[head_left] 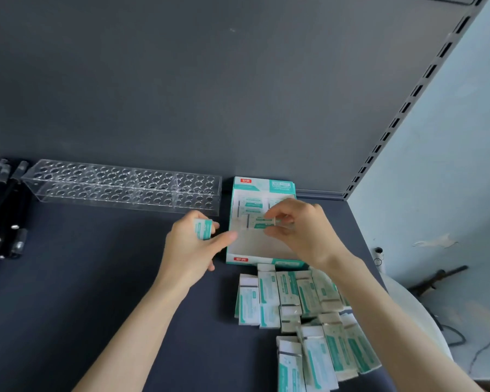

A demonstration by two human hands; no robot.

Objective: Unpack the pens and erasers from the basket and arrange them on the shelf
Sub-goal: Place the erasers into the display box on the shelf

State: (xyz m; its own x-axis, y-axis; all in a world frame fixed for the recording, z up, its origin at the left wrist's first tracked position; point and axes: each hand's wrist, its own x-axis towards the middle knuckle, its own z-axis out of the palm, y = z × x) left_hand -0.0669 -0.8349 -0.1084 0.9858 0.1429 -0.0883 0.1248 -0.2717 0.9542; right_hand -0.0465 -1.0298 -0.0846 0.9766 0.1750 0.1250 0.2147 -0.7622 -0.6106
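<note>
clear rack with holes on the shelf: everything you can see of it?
The clear rack is a long, see-through plastic block, acrylic by the look, with two tiers of round holes. Every visible hole is empty. It stands level at the back of the dark shelf, with black pens at its left end and the eraser box off its right end.

Looks like a stationery shop to me. The dark metal shelf [111, 292] has a matching back panel [210, 80] and one of those slotted uprights [425, 77] at its rear right corner, standard retail racking. Along the back edge sits a clear plastic pen holder [122, 188] full of holes, with a branded display box [262, 184] just beside it. A heap of identical wrapped erasers [294, 301] fills the front right, and what look like black pens [3, 210] lie at the left edge.
</note>
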